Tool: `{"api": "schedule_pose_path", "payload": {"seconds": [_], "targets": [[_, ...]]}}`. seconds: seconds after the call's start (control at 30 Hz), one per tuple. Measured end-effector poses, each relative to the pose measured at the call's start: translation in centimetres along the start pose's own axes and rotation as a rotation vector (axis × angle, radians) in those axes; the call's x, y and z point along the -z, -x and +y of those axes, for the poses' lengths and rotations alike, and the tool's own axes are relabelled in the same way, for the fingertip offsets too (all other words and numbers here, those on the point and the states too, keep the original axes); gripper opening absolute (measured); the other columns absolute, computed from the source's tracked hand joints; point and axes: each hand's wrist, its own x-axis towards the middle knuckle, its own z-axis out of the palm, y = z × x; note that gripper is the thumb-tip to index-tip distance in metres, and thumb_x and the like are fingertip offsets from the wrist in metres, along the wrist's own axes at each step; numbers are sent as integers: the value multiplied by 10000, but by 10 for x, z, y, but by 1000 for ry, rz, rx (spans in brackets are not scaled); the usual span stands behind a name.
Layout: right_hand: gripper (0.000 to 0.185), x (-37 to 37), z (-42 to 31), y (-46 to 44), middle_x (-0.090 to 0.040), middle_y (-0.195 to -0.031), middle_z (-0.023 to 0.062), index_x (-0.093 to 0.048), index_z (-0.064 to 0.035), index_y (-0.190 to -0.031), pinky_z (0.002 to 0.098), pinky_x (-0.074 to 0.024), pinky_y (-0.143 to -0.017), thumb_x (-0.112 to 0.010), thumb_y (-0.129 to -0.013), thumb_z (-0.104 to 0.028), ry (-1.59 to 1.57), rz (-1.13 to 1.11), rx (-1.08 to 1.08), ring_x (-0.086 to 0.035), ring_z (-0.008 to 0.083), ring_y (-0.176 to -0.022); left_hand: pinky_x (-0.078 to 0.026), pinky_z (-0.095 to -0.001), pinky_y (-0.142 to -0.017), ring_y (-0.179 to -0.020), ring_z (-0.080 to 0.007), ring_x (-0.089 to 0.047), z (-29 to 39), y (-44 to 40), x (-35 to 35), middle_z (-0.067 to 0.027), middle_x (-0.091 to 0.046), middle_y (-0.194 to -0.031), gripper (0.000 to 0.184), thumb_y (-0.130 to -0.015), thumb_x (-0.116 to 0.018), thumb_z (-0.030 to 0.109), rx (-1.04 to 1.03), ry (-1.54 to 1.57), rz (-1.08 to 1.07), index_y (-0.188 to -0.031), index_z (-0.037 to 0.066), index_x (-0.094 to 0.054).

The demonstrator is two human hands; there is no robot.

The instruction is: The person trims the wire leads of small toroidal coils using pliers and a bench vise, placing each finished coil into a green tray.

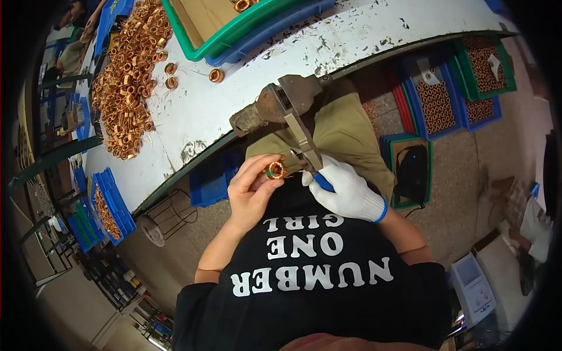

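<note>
My left hand point(254, 186), bare, pinches a copper-wound ring coil point(275, 170) between thumb and fingers, in front of my black shirt. A bit of green shows on the coil's left side. In a white glove with a blue cuff, my right hand point(342, 188) is wrapped round the blue handle of a pair of pliers point(324, 182). The pliers' jaws are close to the coil's right side; whether they touch a wire is too small to tell. Just beyond them, a metal vise point(287, 105) with a long flat bar is fixed at the bench edge.
A large heap of copper coils point(126, 88) lies on the white bench point(193, 111), with a few loose coils near a green tray point(202, 47). Crates of rings point(436, 105) stand on the floor at right. A blue crate point(114, 202) is at left. Part of another person point(73, 55) shows at top left.
</note>
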Motion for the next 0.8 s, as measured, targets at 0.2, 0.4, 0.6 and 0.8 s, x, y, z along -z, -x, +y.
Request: {"api": "schedule_pose_path", "payload": {"seconds": [0.2, 0.4, 0.6, 0.8], "targets": [[206, -5, 7, 3, -616, -870, 109, -536, -44, -1003, 386, -482, -646, -596, -810, -3, -40, -29, -37, -599, 296, -708, -481, -251, -726, -841, -182, -590, -1, -5, -3, -133, -622, -1087, 371, -783, -700, -73, -278, -370, 54, -1146, -44, -631], [211, -3, 4, 2, -626, -884, 91, -533, -43, -1012, 365, -483, -668, -585, -812, 1, -64, -6, 48, -593, 278, -710, -484, -257, -739, -848, -197, -592, 9, -8, -3, -143, -628, -1061, 360, -785, -699, -67, -317, -466, -64, -1138, -40, -634], [401, 12, 5, 6, -620, -929, 37, -529, -20, -1211, 270, -470, -765, -547, -816, 42, -192, -91, -75, -584, 155, -801, -504, -250, -788, -906, -181, -603, 5, -7, 3, -135, -607, -1103, 366, -797, -695, -84, -70, -218, -59, -1154, -40, -625], [549, 21, 14, 19, -608, -989, 49, -425, 21, -1344, 249, -462, -804, -531, -807, 56, -315, -115, -221, -573, 129, -849, -522, -240, -834, -946, -162, -609, 10, -10, 8, -115, -581, -1150, 378, -812, -686, -104, 61, 168, 69, -1176, -36, -613]]}}
